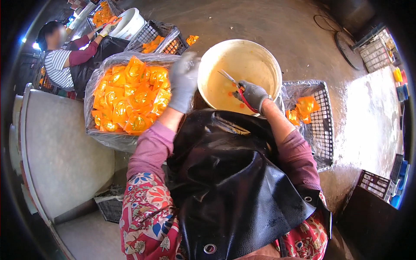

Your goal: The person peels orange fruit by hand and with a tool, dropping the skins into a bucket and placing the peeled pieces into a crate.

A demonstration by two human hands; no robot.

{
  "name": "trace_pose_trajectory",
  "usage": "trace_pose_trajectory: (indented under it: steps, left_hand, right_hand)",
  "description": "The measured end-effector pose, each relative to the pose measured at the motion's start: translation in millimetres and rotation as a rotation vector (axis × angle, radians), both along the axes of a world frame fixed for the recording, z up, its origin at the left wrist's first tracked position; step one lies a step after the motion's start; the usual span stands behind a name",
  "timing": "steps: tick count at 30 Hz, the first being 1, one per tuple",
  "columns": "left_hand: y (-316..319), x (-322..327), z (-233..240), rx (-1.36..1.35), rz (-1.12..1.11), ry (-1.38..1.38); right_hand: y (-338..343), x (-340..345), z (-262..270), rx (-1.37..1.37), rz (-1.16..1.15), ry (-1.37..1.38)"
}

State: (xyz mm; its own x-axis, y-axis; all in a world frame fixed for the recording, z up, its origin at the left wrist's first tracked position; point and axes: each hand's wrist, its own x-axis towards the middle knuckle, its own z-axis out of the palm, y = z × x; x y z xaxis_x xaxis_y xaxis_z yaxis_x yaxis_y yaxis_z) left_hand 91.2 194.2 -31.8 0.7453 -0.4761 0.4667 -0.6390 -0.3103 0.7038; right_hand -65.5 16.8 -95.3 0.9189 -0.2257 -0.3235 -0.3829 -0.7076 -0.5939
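My right hand (253, 96), in a grey glove, grips red-handled scissors (245, 100) over a white bucket (276, 70). The blades point up and left; several small orange bits lie in cloudy liquid at the bucket's bottom. My left hand (183, 83), gloved in grey and blurred, is between the bucket and a plastic-lined crate (110, 138) heaped with shiny orange packets (130, 97). Its fingers are too blurred to show whether they hold anything. On the right, a black plastic-lined crate (327, 123) holds a few orange packets (304, 109).
A co-worker (61, 61) sits at upper left by another white bucket (130, 24) and a black crate (151, 32). A loose orange packet (192, 40) lies on the floor. A black apron (224, 182) covers my lap. Large pale panels (68, 146) stand at left.
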Motion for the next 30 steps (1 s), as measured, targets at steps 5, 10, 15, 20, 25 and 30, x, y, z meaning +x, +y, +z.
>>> trace_pose_trajectory:
  steps: [5, 10, 15, 20, 25, 30]
  left_hand:
    - [93, 75, -13, 0.531, 0.637, -0.506]
    - [114, 99, -29, 0.722, 0.665, -0.212]
    - [136, 126, -44, 0.227, 0.725, -0.149]
    - [135, 132, -42, -0.347, 0.406, 0.302]
    - [115, 96, -19, 0.586, 0.644, -0.136]
    - [94, 93, -4, 0.999, 0.692, -0.057]
  right_hand:
    - [1, -2, -8, -0.009, 0.032, -0.048]
    - [4, 0, -5, 0.039, 0.064, -0.014]
    - [5, -2, 9, 0.037, 0.058, 0.004]
    - [10, -4, 8, 0.075, -0.084, -0.177]
    - [5, -7, 10, 0.046, -0.052, -0.15]
    - [3, -7, 0, 0.033, 0.023, -0.117]
